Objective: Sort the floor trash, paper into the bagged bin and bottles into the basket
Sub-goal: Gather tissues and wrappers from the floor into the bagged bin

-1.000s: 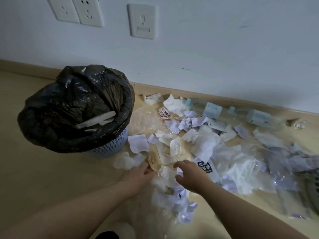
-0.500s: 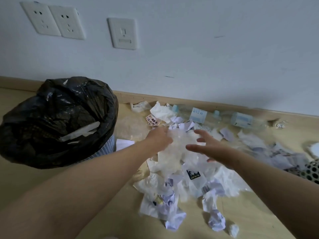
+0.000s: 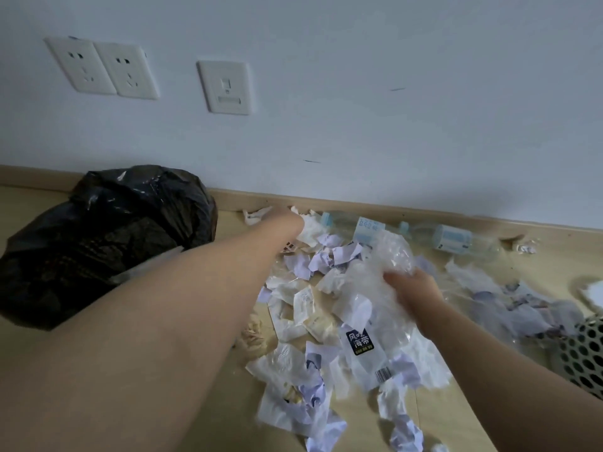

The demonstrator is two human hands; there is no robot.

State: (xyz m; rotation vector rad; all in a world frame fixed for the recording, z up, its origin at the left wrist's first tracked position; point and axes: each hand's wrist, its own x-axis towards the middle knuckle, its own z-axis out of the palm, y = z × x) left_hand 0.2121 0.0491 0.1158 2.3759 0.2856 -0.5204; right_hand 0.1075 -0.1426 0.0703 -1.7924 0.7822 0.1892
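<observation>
Early stage — crumpled white paper scraps litter the floor; two clear blue-labelled plastic bottles lie against the skirting. Right hand grips crumpled clear film; left hand — finger state indeterminate.

The left grip is blurred at the far end of the heap, its fingers lost against a white tissue, so whether it holds anything cannot be told. The right grip buries its fingertips in the crumpled clear plastic it clutches. The black bag hides its bin completely, and the left forearm covers part of the bag. Only a perforated corner of the basket shows at the right edge. The two bottles by the wall carry labels too small to read.
</observation>
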